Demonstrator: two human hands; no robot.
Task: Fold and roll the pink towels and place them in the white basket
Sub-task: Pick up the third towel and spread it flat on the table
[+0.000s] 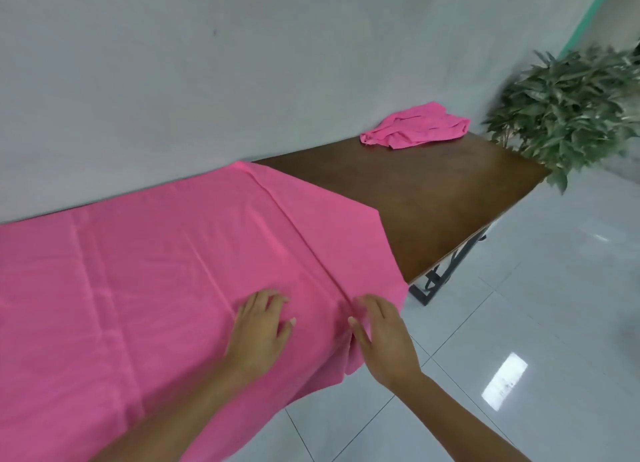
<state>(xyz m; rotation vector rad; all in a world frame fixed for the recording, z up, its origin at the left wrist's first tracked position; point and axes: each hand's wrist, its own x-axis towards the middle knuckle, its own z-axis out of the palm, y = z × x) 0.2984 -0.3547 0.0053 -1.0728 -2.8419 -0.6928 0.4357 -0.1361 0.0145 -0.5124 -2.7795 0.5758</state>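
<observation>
From where I stand, both hands are down on a large pink towel [138, 288] spread across the dark wooden counter [433, 202]. The left hand [259, 326] lies palm-down on the cloth with its fingers slightly bent and the tips pressing; it grips nothing. The right hand [381, 337], just beside it, lies with straight fingers along a raised crease that runs away from it toward the wall [207, 63]. It seems to press the cloth rather than pinch it, though its underside is hidden from me.

The towel stretches far out to the left of the hands. On the near side, below the wrists, its edge hangs off the counter over the tiled floor [519, 288]. Just past the right hand, a corner looks turned in at a slant.

The cloth looks thin, light and limp. It holds faint fold lines but will sag and slide the moment it is lifted by one point. I would judge it best taken at two corners or along an edge, pinched between thumb and fingers, with the other palm holding the rest flat. The overhang could drag the whole sheet toward the floor if it is let go.

A second pink towel [415, 125] lies crumpled well beyond the hands, at the far end near a leafy plant [571, 108]. I cannot see the white basket.
</observation>
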